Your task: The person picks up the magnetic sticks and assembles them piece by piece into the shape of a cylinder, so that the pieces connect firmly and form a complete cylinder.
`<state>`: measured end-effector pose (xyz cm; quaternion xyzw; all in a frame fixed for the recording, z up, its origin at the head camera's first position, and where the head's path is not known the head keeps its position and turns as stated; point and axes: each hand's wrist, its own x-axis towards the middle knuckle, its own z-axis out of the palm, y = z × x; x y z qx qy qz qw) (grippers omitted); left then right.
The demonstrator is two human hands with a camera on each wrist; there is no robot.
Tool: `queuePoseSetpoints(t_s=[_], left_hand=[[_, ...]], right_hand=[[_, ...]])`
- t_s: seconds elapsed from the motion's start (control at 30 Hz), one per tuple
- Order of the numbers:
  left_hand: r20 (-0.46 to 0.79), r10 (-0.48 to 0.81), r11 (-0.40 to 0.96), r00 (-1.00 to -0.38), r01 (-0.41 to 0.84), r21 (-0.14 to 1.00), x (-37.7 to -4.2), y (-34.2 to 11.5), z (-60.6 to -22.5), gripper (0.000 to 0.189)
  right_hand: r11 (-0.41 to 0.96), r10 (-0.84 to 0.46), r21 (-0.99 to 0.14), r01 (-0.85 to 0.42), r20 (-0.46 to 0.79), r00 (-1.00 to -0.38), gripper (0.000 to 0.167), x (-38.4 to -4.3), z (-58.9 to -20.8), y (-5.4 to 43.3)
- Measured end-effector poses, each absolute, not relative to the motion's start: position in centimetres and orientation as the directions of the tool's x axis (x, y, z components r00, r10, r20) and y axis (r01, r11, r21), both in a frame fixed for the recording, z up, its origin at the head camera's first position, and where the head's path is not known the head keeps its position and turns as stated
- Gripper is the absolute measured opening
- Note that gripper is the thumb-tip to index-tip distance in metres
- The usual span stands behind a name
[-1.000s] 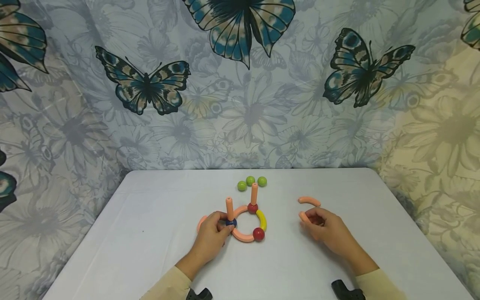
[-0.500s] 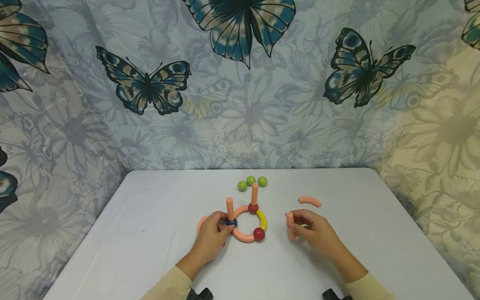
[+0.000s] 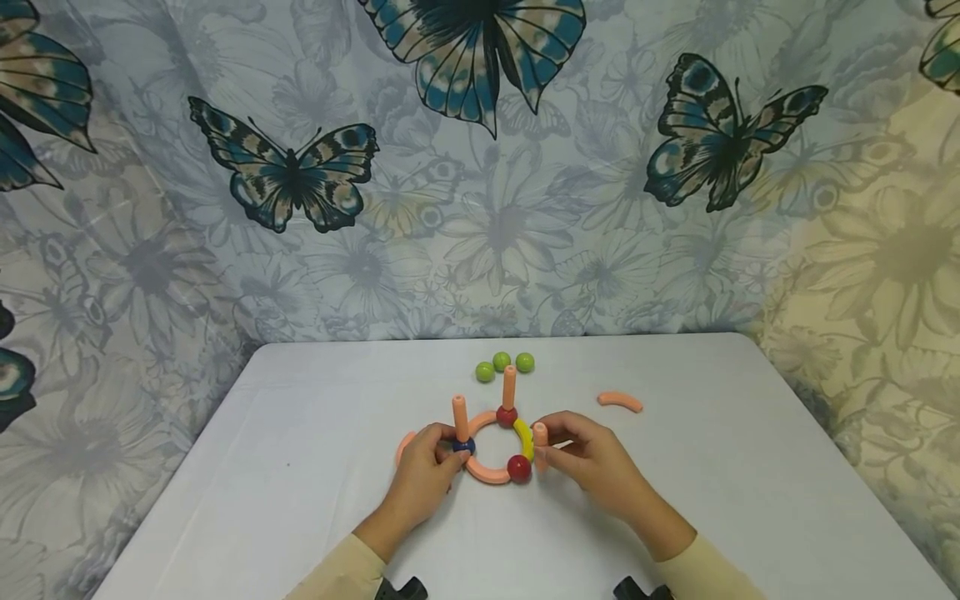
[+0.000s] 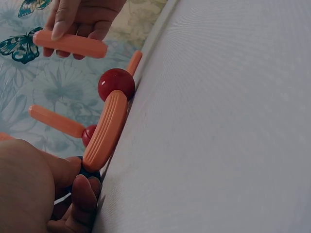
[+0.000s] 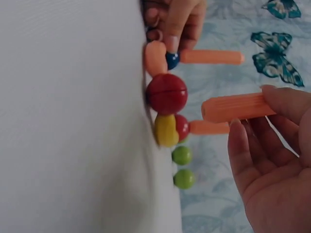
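Note:
A ring of toy building pieces lies on the white table. It joins a blue ball (image 3: pixel 468 445), a front red ball (image 3: pixel 519 468), a back red ball (image 3: pixel 507 416), orange curved rods (image 3: pixel 487 476) and a yellow curved rod (image 3: pixel 526 437). One straight orange rod (image 3: pixel 460 417) rises from the blue ball; another straight rod (image 3: pixel 510 387) tops the back red ball. My left hand (image 3: pixel 423 475) pinches the blue ball between thumb and fingers. Upright in my right hand (image 3: pixel 592 457) is a ribbed straight orange rod (image 5: pixel 238 108), held just right of the front red ball, apart from it.
Several green balls (image 3: pixel 501 362) sit behind the ring. A loose orange curved rod (image 3: pixel 620 402) lies at the back right. Another orange piece (image 3: pixel 403 445) shows partly behind my left hand. A butterfly-patterned cloth (image 3: pixel 487 250) hangs behind the table.
My right hand has moved left from near the loose curved rod to the ring, bringing the straight orange rod and turning it upright. My left hand has stayed on the blue ball.

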<state>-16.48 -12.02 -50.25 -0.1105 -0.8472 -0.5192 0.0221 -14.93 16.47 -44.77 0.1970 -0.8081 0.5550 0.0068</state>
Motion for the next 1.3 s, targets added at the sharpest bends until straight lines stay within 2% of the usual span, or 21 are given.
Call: queuePoseSetpoints(t_s=[0.33, 0.6, 1.3], left_hand=[[0.167, 0.160, 0.435, -0.973, 0.221, 0.873, -16.5, -12.0, -50.2, 0.019], [0.185, 0.164, 0.439, -0.969, 0.240, 0.866, -16.6, -11.8, -50.4, 0.020], [0.176, 0.163, 0.440, -0.971, 0.232, 0.868, -16.5, -12.1, -50.4, 0.020]], right_hand=[[0.257, -0.328, -0.898, -0.356, 0.266, -0.907, 0.023, -16.2, -44.5, 14.2], [0.288, -0.305, -0.917, -0.275, 0.185, -0.934, 0.023, -16.4, -45.4, 14.0], [0.315, -0.323, -0.904, -0.291, 0.186, -0.928, 0.020, -16.6, -46.3, 14.3]])
